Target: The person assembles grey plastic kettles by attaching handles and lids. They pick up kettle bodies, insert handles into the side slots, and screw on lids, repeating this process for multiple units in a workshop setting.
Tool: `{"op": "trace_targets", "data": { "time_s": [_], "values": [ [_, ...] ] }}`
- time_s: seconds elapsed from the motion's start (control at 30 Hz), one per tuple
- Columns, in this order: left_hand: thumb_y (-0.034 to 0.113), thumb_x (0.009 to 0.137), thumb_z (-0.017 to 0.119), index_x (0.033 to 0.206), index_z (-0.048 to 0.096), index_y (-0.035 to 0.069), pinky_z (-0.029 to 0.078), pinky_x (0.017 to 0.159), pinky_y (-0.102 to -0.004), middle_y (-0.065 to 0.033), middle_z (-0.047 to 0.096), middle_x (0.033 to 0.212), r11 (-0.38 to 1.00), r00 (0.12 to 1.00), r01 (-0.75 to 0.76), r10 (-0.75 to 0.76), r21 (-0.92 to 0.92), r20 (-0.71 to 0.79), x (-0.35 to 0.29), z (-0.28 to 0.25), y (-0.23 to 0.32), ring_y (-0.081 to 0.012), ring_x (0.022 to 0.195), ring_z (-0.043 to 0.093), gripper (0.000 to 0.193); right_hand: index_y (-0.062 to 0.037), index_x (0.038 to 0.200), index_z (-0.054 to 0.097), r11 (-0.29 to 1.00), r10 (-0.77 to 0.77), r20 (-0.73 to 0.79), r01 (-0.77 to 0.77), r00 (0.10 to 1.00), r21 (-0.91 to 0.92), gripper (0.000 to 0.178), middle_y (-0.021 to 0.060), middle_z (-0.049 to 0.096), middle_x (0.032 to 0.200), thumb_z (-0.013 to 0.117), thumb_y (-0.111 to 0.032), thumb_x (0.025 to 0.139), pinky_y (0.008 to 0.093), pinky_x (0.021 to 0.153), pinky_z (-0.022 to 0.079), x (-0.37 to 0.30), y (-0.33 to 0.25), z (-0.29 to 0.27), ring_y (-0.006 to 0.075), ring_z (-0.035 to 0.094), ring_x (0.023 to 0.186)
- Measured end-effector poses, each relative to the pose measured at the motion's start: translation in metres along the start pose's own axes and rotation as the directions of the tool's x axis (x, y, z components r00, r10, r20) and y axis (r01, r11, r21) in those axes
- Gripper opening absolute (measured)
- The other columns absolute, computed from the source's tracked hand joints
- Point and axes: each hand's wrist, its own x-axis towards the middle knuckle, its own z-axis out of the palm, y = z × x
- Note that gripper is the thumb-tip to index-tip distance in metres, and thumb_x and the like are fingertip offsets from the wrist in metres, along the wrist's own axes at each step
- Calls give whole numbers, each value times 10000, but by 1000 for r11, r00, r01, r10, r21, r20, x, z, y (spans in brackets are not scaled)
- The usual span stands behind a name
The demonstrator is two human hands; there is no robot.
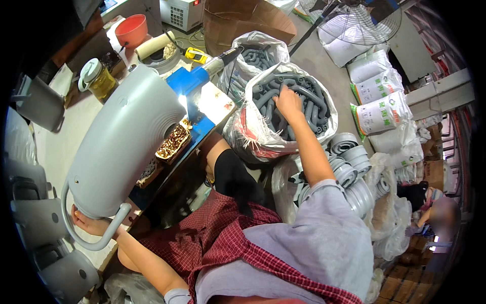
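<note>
A large grey plastic vessel (pixel 124 137) with a ringed opening lies slantwise at the left, against a blue machine (pixel 188 78). At its near end, beside the curved grey handle (pixel 109 235), my left hand (pixel 91 223) grips the vessel from below; part of the fingers is hidden behind it. My right hand (pixel 289 103) reaches into a white woven sack (pixel 243 126) full of curved grey plastic tubes (pixel 316 109). Its fingers are bent around one of the tubes, though the fingertips are partly hidden. Under the machine, small brass-coloured pieces (pixel 174 142) fill an open box.
Behind the full sack stands a second sack (pixel 276 49) of grey parts. Grey round parts (pixel 349 167) are stacked by my right arm. More grey vessels (pixel 66 271) line the left edge. A lidded jar (pixel 96 83) and red bowl (pixel 131 31) stand on the bench. A fan (pixel 354 23) stands beyond.
</note>
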Motion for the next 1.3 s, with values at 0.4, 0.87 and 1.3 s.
{"op": "trace_targets", "data": {
  "time_s": [0.4,0.87,1.3],
  "values": [
    [261,990,415,1162,531,-11,475,815,-318,-137,584,1069,994,995,89,-92,-70,-38,-1,-2,0,-216,931,584,342,-78,1206,560,774,-244,-478,466,844,428,447,175,619,1009,626,-95,764,391,816,462,-39,-9,-59,327,589,904],
    [411,853,687,1266,425,59,467,833,-282,-116,570,1094,929,961,209,-138,-305,238,-6,-15,-5,-178,939,593,603,-27,1155,548,-39,-845,-529,978,76,203,472,130,568,817,619,75,700,332,585,454,-115,-268,-230,272,571,666],
    [302,854,690,1178,507,46,517,712,-289,-142,646,975,979,961,22,35,-203,274,0,-24,1,-191,828,657,451,-130,1070,608,-419,-881,-173,896,-440,-147,387,31,564,761,737,-181,709,327,547,481,-168,-399,-234,207,597,675]
  ]
}}
